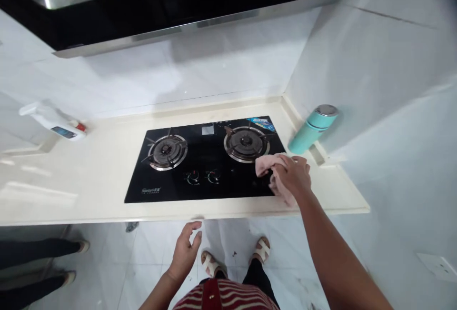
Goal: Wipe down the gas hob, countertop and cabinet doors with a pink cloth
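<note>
A pink cloth (267, 161) is bunched under my right hand (294, 175), whose fingers are closed on it. The cloth lies over the front right corner of the black gas stove (228, 188), and part of it hangs towards the counter's front edge. Just behind that hand is the stove's right burner (246, 142); the left burner (167, 150) and two knobs (203, 176) are farther left. My left hand (186, 245) is in the air before the counter edge, holding nothing, thumb and fingers apart.
A teal thermos flask (311, 130) stands at the right by the wall. On the far left of the cream counter (96, 172) is a white spray bottle (53, 120). A dark range hood (171, 0) hangs overhead. Another person's legs (39, 253) show at lower left.
</note>
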{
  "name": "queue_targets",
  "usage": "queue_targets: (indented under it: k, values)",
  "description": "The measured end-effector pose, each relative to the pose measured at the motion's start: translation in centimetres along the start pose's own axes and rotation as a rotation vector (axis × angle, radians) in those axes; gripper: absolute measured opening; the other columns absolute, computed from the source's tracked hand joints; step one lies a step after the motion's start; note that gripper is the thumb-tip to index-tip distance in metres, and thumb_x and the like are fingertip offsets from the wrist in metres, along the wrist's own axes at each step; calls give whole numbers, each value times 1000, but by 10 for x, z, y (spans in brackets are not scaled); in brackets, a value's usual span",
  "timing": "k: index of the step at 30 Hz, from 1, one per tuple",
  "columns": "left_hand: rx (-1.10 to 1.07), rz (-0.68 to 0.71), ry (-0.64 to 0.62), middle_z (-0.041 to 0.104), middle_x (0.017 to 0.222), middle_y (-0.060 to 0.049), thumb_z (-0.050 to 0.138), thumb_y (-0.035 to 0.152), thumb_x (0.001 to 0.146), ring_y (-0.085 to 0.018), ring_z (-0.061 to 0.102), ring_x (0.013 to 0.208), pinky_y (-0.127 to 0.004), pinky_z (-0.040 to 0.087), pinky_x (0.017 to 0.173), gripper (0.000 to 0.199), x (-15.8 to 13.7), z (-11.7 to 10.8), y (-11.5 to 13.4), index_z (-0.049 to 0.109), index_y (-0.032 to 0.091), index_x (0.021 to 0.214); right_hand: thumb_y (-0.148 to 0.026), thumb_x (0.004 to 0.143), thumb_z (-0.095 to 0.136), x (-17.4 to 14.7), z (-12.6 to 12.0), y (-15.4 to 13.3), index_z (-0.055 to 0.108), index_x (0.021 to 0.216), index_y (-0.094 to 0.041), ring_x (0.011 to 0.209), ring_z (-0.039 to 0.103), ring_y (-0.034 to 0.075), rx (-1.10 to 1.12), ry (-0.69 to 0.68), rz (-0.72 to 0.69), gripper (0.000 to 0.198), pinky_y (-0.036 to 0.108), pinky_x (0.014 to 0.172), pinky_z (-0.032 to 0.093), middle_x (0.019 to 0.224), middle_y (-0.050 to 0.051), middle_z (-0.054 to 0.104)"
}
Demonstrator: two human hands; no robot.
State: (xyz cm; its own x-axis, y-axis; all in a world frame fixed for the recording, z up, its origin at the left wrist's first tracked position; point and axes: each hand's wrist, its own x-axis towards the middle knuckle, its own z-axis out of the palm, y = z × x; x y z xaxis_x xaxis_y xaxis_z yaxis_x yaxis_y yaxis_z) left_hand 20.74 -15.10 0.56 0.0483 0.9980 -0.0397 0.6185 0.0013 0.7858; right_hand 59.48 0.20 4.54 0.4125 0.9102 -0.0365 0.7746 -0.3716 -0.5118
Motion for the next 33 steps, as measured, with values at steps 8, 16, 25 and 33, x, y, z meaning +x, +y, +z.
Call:
queue_targets:
  k: [8, 16, 25, 33]
  values:
    - [-45, -228, 36, 71, 107, -8, 51, 47, 89, -22, 67, 99, -40, 54, 89, 33, -64, -67, -74, 67, 23, 104, -43, 94, 49, -73, 80, -47, 67, 112, -17, 106, 42, 35, -439, 140, -139, 37, 45, 79, 40, 119, 18, 50]
    - [-249, -406, 140, 65, 119, -10, 57, 59, 82, -21, 63, 96, -39, 52, 89, 47, -67, -96, -87, 62, 22, 111, -26, 87, 58, -199, 156, -167, 68, 104, -19, 110, 43, 32, -73, -235, -572, 20, 46, 92, 39, 116, 14, 56]
    - [-777, -659, 243, 46, 147, -17, 79, 63, 66, -26, 61, 115, -36, 53, 88, 103, -55, -132, -74, 30, 31, 150, -48, 102, 33, -249, 166, -256, 61, 115, -19, 92, 62, 18, 796, -886, -480, 42, 31, 83, 51, 103, 6, 67]
    - [-918, -489, 147, 74, 100, -9, 79, 61, 67, -23, 69, 89, -30, 54, 77, 74, -48, -155, -57, 60, 16, 122, -45, 93, 46, -246, 146, -259, 60, 122, -21, 106, 58, 18, 891, -704, -524, 40, 28, 92, 49, 125, 7, 58]
